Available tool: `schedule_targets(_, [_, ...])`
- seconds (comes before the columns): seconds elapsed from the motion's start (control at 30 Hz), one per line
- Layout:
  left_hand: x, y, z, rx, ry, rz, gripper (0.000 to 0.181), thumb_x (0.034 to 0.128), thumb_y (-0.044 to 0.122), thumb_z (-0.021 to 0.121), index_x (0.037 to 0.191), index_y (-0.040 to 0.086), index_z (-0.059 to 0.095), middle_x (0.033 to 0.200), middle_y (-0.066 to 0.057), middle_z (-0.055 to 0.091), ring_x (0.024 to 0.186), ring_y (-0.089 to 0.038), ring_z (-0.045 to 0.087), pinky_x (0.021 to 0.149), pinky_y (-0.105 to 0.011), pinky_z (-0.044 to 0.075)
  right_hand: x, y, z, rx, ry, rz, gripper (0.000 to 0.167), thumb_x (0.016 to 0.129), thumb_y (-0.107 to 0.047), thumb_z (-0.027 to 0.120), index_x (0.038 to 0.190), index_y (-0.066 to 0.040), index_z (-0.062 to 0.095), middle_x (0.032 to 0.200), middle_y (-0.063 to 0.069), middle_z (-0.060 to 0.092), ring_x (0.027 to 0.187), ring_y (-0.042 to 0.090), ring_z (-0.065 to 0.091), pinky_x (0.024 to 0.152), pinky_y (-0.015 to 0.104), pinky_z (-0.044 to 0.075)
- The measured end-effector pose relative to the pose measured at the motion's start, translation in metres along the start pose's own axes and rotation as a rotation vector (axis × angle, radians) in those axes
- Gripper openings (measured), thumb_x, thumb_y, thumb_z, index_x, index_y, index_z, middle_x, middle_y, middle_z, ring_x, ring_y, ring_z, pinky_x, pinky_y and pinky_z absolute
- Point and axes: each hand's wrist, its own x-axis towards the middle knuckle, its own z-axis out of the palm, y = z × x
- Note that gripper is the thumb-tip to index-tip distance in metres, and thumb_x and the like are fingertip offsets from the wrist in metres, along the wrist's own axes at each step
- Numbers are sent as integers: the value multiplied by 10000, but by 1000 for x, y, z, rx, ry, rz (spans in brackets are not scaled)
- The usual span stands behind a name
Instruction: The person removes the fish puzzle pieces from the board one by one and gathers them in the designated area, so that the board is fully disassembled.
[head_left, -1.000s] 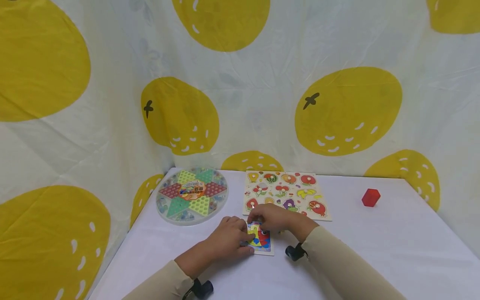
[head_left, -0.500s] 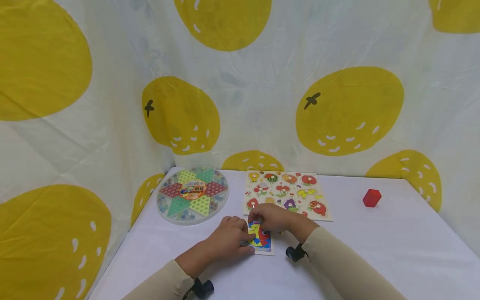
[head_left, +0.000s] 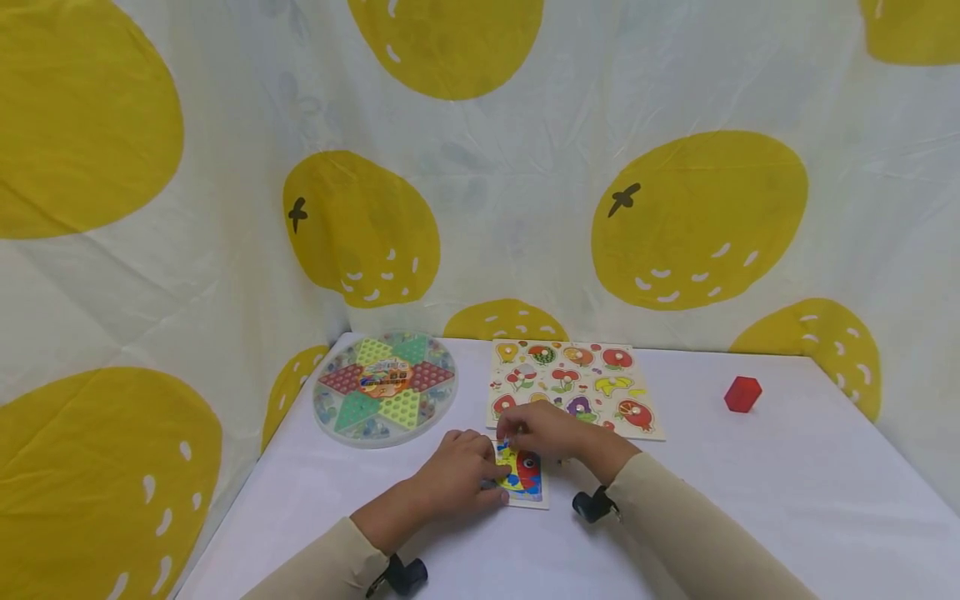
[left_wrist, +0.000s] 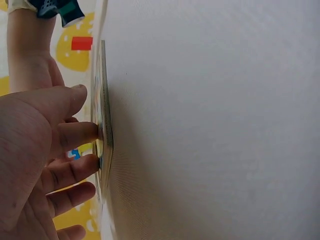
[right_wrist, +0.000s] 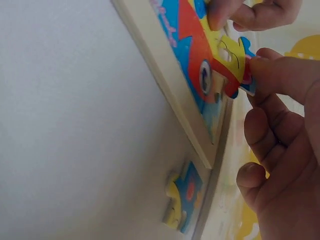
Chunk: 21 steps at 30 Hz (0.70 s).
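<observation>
A small fish jigsaw board (head_left: 534, 503) with a pale wooden frame lies on the table between the two hands. My right hand (head_left: 546, 431) pinches a yellow, red and blue jigsaw piece (right_wrist: 231, 59) between thumb and finger. In the right wrist view this piece is tilted, raised above a bare part of the fish picture near the frame's corner. My left hand (head_left: 459, 477) rests fingertips on the board's face from the left, its fingers fairly straight in the left wrist view. A loose blue and yellow jigsaw piece (right_wrist: 185, 195) lies on the table beside the frame.
Behind the board lies a fruit peg puzzle (head_left: 651, 431). A round Chinese checkers board (head_left: 385, 388) is at the back left, and a red block (head_left: 742, 394) at the right. A curtain printed with yellow fruit (head_left: 697, 221) hangs behind the table.
The jigsaw piece at my right fingertips has changed its tilt, with more blue showing on it now. My right hand has shifted only slightly; the left stays on the board.
</observation>
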Motion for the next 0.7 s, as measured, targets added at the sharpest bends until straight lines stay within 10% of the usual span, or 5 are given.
schedule_targets(0.7, [9, 4, -7, 25, 1, -10, 325, 988, 509, 737, 1231, 314, 830, 1053, 123, 694, 1096, -107, 570, 1023, -431, 406, -42, 25, -44, -4, 27, 150, 124, 995, -79, 718, 970, -198, 741, 882, -39, 691, 821, 175, 635, 759, 344, 533])
